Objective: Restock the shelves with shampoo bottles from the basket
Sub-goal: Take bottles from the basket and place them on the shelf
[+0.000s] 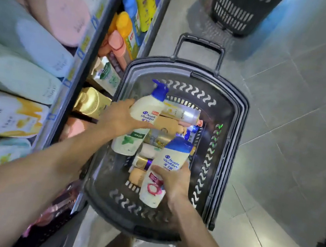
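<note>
Shampoo bottles (162, 138) lie piled in the dark grey basket (237, 118) on the floor (289, 100), right of the shelves (81, 52). My left hand (122, 121) grips a cream Head & Shoulders pump bottle (145, 107) with a blue pump. My right hand (174, 182) clasps a white blue-capped bottle (170, 163) at the near end.

Basket (237, 122): dark grey moulded plastic, perforated walls, slightly glossy rim. Pump bottle (145, 107) and flip-cap bottle (170, 160): smooth glossy white plastic, blue plastic caps. Gold bottle (91, 101): metallic-look gloss finish. Floor (289, 100): smooth grey tiles, low sheen.
</note>
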{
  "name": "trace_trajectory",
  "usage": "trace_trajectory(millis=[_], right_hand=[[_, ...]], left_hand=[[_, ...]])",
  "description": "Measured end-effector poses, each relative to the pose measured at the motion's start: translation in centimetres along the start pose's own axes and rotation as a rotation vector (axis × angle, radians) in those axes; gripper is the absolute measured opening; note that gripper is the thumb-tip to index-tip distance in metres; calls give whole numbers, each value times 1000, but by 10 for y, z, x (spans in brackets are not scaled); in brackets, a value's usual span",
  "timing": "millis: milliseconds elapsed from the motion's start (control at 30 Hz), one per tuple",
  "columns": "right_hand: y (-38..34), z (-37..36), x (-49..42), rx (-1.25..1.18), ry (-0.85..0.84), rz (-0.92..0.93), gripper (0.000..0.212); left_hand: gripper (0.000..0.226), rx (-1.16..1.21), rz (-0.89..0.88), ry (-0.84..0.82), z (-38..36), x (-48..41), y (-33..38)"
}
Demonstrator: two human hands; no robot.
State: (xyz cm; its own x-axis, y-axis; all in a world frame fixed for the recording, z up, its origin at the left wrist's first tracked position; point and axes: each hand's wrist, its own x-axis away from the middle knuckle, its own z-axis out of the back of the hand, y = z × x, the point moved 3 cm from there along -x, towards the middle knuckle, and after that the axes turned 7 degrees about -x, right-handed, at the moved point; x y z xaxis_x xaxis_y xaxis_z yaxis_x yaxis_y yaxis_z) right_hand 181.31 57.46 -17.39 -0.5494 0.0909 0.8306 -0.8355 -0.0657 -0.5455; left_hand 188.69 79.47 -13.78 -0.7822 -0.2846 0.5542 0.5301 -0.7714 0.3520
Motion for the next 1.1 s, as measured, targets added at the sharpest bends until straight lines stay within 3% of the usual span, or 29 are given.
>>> trace_trajectory(millis=[167,367,600,767,933,1100], right_hand=[[-90,11,49,77,-188,211,53],[-192,20,111,212,-468,326,45],[-280,26,206,339,-641,431,43],[-309,23,271,348,-728,496,46],[-314,3,334,343,-839,527,48],[-296,-21,391,344,-936,559,38]], left_hand=[[53,387,178,144,48,74,-16],[32,616,228,348,112,157,17],[53,706,301,518,184,258,69],[51,765,349,650,216,317,84],[67,961,335,744,236,377,80],[60,1001,357,847,240,446,63]])
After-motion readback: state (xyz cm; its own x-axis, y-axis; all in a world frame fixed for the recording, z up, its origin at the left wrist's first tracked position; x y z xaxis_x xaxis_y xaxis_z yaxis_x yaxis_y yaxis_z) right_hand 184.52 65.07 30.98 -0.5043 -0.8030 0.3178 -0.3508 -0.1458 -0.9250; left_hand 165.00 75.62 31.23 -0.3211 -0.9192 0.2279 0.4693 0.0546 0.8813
